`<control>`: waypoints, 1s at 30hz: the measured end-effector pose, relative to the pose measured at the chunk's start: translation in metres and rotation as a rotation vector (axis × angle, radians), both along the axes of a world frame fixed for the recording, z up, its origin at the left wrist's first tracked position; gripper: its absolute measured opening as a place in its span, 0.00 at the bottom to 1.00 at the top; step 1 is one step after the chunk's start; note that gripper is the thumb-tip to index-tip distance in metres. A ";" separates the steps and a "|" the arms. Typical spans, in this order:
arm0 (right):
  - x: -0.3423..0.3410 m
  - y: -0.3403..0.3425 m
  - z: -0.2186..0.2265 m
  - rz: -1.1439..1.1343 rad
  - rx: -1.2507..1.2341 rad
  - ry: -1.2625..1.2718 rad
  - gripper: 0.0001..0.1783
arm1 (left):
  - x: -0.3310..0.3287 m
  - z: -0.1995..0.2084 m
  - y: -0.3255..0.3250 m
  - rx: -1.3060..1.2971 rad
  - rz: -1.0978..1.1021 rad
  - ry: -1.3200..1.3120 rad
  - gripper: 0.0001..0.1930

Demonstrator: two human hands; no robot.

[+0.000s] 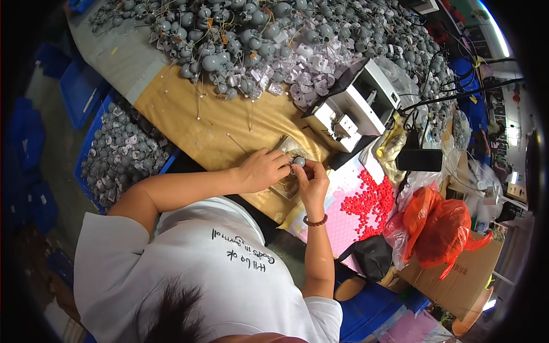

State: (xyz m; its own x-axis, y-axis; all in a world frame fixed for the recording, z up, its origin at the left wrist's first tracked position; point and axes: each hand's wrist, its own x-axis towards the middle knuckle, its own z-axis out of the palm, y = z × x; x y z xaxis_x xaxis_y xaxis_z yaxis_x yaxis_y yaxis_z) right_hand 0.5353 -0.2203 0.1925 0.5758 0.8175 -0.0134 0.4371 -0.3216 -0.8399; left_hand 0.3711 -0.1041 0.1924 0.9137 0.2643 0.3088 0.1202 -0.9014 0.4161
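My right hand (313, 182) pinches a small grey round part (298, 162) between thumb and fingers, over the near right area of the bench. From the other side, the curled fingers of my left hand (266, 170) close on the edge of the same part. Its underside and whatever joins it are hidden by my fingers. Beneath both hands lies a worn tan pad (291, 146). A thin wire (237, 144) stretches over the bench cover just beyond my left hand.
A large heap of grey round parts (251, 40) and clear plastic pieces (311, 68) covers the far bench. A white machine (372, 91) stands right of my hands, near red caps (369, 206), a black phone (419, 160) and an orange-red bag (440, 228). A filled blue bin (86, 166) sits left.
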 end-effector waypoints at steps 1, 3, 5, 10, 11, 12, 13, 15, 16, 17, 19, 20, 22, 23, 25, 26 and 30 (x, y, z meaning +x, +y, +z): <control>-0.003 -0.001 -0.004 -0.013 0.011 -0.016 0.16 | 0.002 0.002 0.001 -0.021 0.004 0.012 0.15; -0.009 -0.002 -0.006 -0.051 0.035 -0.033 0.17 | 0.007 0.007 0.004 -0.076 0.019 0.055 0.16; -0.012 -0.001 -0.005 -0.077 0.054 -0.032 0.18 | 0.016 0.013 0.007 -0.151 0.056 0.052 0.19; 0.003 0.001 0.001 -0.080 0.093 0.124 0.18 | 0.027 0.017 0.010 -0.174 0.072 0.081 0.23; 0.011 -0.002 0.003 -0.125 0.121 0.252 0.16 | 0.026 0.018 0.009 -0.147 0.063 0.100 0.24; 0.021 -0.003 0.005 -0.174 0.155 0.373 0.14 | 0.027 0.017 0.010 -0.137 0.067 0.100 0.23; 0.041 -0.003 0.010 -0.263 0.223 0.469 0.15 | 0.028 0.018 0.010 -0.125 0.068 0.102 0.22; 0.088 0.000 0.008 -0.378 0.306 0.394 0.19 | 0.029 0.017 0.010 -0.103 0.061 0.115 0.21; 0.111 0.005 0.002 -0.406 0.312 0.277 0.20 | 0.030 0.015 0.009 -0.099 0.055 0.075 0.19; 0.133 0.010 -0.009 -0.396 0.270 0.157 0.22 | 0.031 0.014 0.008 -0.093 0.043 0.071 0.18; 0.164 0.023 -0.027 -0.376 0.189 0.045 0.26 | 0.035 0.014 0.008 -0.082 0.024 0.053 0.17; 0.166 0.029 -0.028 -0.370 0.178 0.092 0.28 | 0.034 0.015 0.009 -0.092 0.015 0.045 0.16; 0.155 0.040 -0.009 -0.380 0.185 0.225 0.25 | 0.033 0.011 0.010 -0.096 0.029 0.043 0.17; 0.146 0.041 0.000 -0.414 0.229 0.224 0.23 | 0.032 0.010 0.009 -0.099 0.031 0.040 0.17; 0.138 0.042 0.006 -0.527 0.341 0.024 0.24 | 0.031 0.008 0.007 -0.120 0.048 0.036 0.18; 0.135 0.037 0.011 -0.568 0.565 0.005 0.27 | 0.032 0.006 0.007 -0.131 0.055 0.034 0.18; 0.086 0.055 0.126 -0.313 0.889 0.106 0.29 | 0.030 0.005 0.007 -0.139 0.081 0.068 0.19</control>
State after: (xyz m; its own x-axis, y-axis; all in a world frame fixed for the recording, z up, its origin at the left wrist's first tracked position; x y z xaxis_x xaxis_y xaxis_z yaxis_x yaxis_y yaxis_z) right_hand 0.6214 -0.1651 0.3180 0.8018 0.3621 0.4753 0.3470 0.3655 -0.8637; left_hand 0.4012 -0.0973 0.1974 0.9054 0.3734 0.2021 0.2221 -0.8221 0.5242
